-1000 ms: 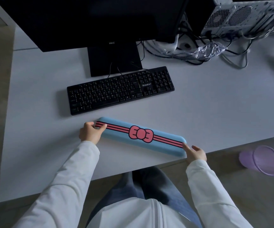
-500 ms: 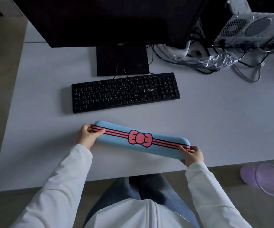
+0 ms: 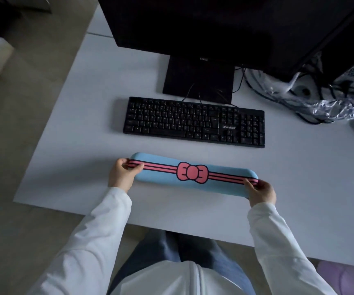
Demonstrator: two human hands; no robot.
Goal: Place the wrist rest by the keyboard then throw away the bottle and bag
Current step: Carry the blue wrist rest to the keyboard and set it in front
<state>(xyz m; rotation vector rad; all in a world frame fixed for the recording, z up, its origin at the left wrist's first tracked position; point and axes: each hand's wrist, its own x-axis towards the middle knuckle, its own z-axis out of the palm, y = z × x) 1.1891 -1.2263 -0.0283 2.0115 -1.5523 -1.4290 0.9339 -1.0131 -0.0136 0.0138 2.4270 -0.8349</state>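
one white desk [image 3: 91, 116] fills the view, dim grey floor [image 3: 12, 145] to its left and a lilac bin [image 3: 346, 277] at the lower right corner. we count one black keyboard [image 3: 194, 122], one dark monitor [image 3: 203, 28] on its stand, one tangle of cables with crinkled clear plastic [image 3: 329, 107] at the right, and one blue wrist rest [image 3: 193, 173] with a pink bow. our left hand [image 3: 121, 174] pinches its left end, our right hand [image 3: 261, 192] grips its right end. the rest is near the keyboard's front edge, apart from it, its long axis running left to right, roughly parallel to the keyboard
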